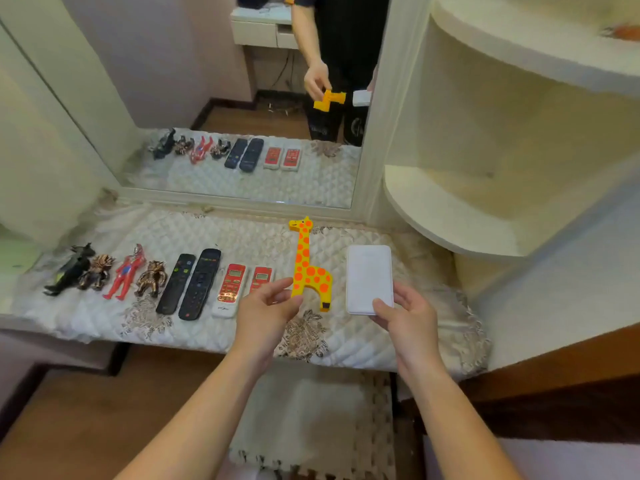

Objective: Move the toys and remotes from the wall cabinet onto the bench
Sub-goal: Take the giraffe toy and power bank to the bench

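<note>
Left hand (268, 308) pinches giraffe toy (309, 268); right hand (410, 315) holds white slab (370, 278). Quilted bench (363, 341): four figures (104, 271), two black remotes (188, 284), two red remotes (242, 282). Mirror (207, 98) behind.

One head-worn wide-angle camera looks forward and down, close over the bench (207, 237) and mirror (166, 81).

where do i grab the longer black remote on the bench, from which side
Probably from above, pinching its long edges at the near end: the longer black remote lies flat on the bench, and its neighbours, the shorter black remote and a red remote, sit close beside it.
</note>
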